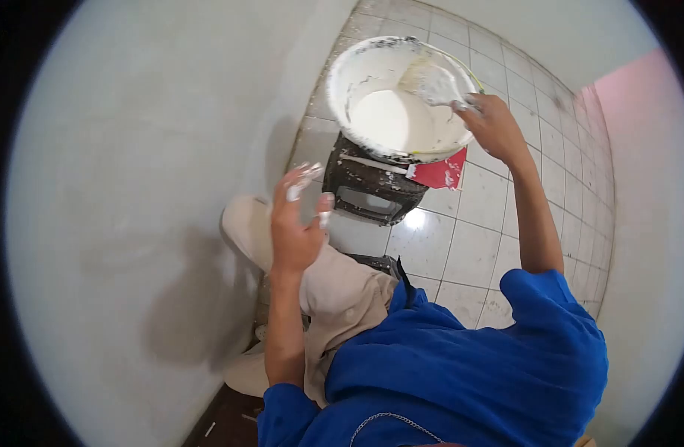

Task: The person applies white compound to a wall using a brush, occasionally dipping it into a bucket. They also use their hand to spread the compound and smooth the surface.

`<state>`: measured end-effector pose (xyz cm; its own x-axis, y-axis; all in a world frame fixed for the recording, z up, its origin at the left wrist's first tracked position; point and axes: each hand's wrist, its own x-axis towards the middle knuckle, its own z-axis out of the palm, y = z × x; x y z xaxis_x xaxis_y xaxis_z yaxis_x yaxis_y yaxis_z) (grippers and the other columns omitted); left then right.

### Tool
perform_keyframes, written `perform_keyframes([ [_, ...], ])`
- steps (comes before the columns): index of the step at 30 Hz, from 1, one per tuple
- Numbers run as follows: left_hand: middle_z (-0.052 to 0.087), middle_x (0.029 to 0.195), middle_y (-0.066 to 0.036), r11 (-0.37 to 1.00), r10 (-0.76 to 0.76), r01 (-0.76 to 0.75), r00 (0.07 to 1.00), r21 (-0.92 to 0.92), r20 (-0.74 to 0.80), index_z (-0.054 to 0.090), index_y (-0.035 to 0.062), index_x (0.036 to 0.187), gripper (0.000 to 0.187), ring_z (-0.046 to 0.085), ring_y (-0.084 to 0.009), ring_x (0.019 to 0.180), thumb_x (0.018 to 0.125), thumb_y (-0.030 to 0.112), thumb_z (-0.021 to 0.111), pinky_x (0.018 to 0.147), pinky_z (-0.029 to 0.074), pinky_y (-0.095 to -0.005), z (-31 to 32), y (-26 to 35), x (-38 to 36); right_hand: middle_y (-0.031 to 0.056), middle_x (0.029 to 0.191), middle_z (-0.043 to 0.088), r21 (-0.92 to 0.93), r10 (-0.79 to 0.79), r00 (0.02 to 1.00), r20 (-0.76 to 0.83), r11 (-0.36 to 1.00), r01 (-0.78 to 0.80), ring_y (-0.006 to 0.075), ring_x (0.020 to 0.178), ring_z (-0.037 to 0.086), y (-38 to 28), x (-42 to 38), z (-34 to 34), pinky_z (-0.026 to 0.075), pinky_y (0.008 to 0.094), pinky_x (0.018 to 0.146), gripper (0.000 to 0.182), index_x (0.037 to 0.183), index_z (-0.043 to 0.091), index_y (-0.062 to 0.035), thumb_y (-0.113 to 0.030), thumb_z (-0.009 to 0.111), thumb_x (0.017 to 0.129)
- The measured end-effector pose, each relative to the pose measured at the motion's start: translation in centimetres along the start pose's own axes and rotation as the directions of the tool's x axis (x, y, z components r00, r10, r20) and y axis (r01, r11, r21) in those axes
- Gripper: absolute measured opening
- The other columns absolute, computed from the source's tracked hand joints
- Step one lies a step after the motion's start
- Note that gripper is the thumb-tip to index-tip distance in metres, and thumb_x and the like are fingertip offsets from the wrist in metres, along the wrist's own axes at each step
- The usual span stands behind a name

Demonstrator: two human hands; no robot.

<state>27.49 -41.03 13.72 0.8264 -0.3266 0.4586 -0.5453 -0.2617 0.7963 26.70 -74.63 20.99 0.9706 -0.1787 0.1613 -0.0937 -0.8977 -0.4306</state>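
Observation:
A white bucket [340, 97] with black-specked rim holds smooth white paint [383, 119]. Over its right side is my right hand [491, 127], closed on a wide paint brush [435, 83]. White coats much of the brush, with a yellowish part toward the bucket's far wall; its handle is mostly hidden by my fingers. My left hand [295, 227] is raised above my knee, left of the bucket and apart from it. Its fingers are spread, smeared with white, and nothing is in them.
The bucket rests on a dark, paint-spattered stool [368, 182]. A red flat tool [440, 173] with a whitish handle lies under the bucket's near edge. A pale wall [133, 186] stands close on my left. Tiled floor [468, 246] extends to the right.

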Motion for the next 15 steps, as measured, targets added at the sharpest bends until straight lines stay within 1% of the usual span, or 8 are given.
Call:
perform_keyframes([
  [1,0.057,0.12,-0.017,0.994,0.066,-0.074,0.992,0.078,0.103,0.055,-0.0014,0.116,0.036,0.05,-0.0344,0.118,0.084,0.011,0.064,0.101,0.038,-0.0413,1.5,0.7,1.0,0.0266,0.087,0.064,-0.04,-0.054,0.998,-0.008,0.998,0.054,0.0408,0.085,0.062,0.8,0.5,0.5,0.047,0.0441,0.08,0.04,0.09,0.065,0.0047,-0.034,0.054,0.087],
  [4,0.047,0.131,-0.021,0.958,0.109,-0.173,0.957,0.229,0.268,0.052,-0.0009,0.123,0.045,0.04,-0.0372,0.126,0.085,0.018,0.064,0.105,0.034,-0.0445,5.3,1.3,2.1,0.0258,0.086,0.063,-0.046,-0.042,0.962,0.27,0.997,0.056,0.0426,0.077,0.058,0.7,2.8,1.1,0.047,0.0441,0.075,0.038,0.091,0.065,0.0048,-0.031,0.053,0.088],
  [7,0.037,0.14,-0.022,0.978,0.059,-0.12,0.944,0.172,0.323,0.047,0.0027,0.13,0.052,0.033,-0.0383,0.132,0.084,0.017,0.065,0.107,0.031,-0.0446,7.4,0.9,2.0,0.0254,0.088,0.063,-0.065,-0.14,0.911,0.388,0.982,0.179,0.041,0.079,0.06,3.1,5.2,4.1,0.048,0.0432,0.077,0.037,0.092,0.066,0.0041,-0.031,0.054,0.086],
  [8,0.033,0.143,-0.022,0.977,0.042,-0.11,0.938,0.181,0.345,0.046,0.0029,0.132,0.054,0.031,-0.039,0.134,0.084,0.019,0.065,0.108,0.03,-0.0447,7.8,0.7,1.8,0.0249,0.089,0.064,-0.095,-0.045,0.854,0.519,0.989,0.109,0.0405,0.082,0.061,3.1,6.2,4.4,0.048,0.0429,0.078,0.038,0.09,0.066,0.0047,-0.031,0.056,0.084],
  [11,0.032,0.143,-0.022,0.966,0.038,-0.128,0.931,0.226,0.364,0.044,0.0034,0.133,0.056,0.03,-0.0395,0.134,0.083,0.019,0.066,0.108,0.03,-0.0448,8.0,0.9,1.7,0.0252,0.088,0.065,-0.192,-0.003,0.801,0.599,0.97,0.148,0.0388,0.083,0.063,3.8,7.4,6.0,0.048,0.0429,0.077,0.039,0.086,0.066,0.0066,-0.031,0.057,0.082],
  [15,0.031,0.145,-0.02,0.981,-0.025,-0.047,0.929,0.186,0.368,0.042,0.0042,0.133,0.057,0.029,-0.0383,0.135,0.083,0.019,0.066,0.108,0.031,-0.0442,8.0,0.8,1.8,0.0255,0.084,0.065,-0.24,0.0,0.674,0.739,0.934,0.263,0.0369,0.079,0.064,4.3,8.7,8.0,0.049,0.0433,0.073,0.04,0.083,0.065,0.0083,-0.031,0.058,0.079],
])
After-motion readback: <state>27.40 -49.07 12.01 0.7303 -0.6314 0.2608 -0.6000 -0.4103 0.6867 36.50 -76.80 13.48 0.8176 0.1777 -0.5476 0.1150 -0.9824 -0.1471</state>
